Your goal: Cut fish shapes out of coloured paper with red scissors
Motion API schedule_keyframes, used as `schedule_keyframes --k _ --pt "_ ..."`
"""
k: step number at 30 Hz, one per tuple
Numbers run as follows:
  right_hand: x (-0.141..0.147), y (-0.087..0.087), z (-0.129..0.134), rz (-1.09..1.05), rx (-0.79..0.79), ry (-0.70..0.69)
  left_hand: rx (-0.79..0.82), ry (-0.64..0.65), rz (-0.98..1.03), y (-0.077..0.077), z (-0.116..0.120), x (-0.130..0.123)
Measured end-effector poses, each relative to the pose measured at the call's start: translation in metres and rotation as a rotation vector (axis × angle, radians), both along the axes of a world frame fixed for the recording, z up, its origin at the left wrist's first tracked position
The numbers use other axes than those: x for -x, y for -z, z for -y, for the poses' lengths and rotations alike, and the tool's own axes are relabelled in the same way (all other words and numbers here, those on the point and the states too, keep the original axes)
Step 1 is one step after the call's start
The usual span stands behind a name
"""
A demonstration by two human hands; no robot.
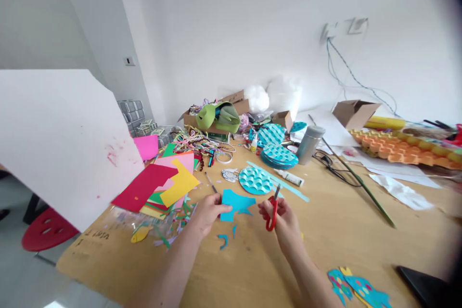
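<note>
My left hand (pixel 209 212) pinches the left edge of a blue paper piece (pixel 234 203) with a jagged, cut lower right side. To its right, my right hand (pixel 279 214) has its fingers in the red handles of a pair of scissors (pixel 273 211), whose blades point up and away, apart from the paper. Small blue scraps (pixel 223 241) lie on the table just below the paper. Beyond both hands sits a round blue scalloped disc (pixel 255 180), with a small paper cutout (pixel 230 174) at its left.
Coloured paper sheets (pixel 144 186) are piled at the left by a big white board (pixel 61 139). A grey tumbler (pixel 310 144), glue tube (pixel 290 177) and green stick (pixel 361 183) lie beyond and right. Blue fish cutouts (pixel 364 290) lie at the near right.
</note>
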State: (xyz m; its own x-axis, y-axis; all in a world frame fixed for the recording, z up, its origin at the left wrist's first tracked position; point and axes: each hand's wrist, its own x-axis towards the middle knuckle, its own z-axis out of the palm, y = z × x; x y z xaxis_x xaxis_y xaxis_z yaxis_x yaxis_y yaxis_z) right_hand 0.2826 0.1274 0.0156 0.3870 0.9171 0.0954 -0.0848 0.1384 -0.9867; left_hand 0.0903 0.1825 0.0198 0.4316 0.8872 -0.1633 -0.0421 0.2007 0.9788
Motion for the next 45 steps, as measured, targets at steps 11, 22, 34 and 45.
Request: schedule_keyframes --k 11,22,34,45 --pt "0.004 0.013 0.002 -0.141 0.096 -0.071 0.179 0.016 0.261 0.022 0.011 -0.013" --pt "0.015 0.009 0.007 -0.025 0.114 -0.103 0.216 -0.068 0.124 0.016 0.014 -0.014" --pt "0.022 -0.005 0.017 0.312 0.389 -0.485 0.135 -0.231 0.177 0.007 0.009 -0.010" --pt "0.025 -0.007 0.020 0.217 0.398 -0.556 0.089 -0.167 0.120 0.012 0.013 -0.012"
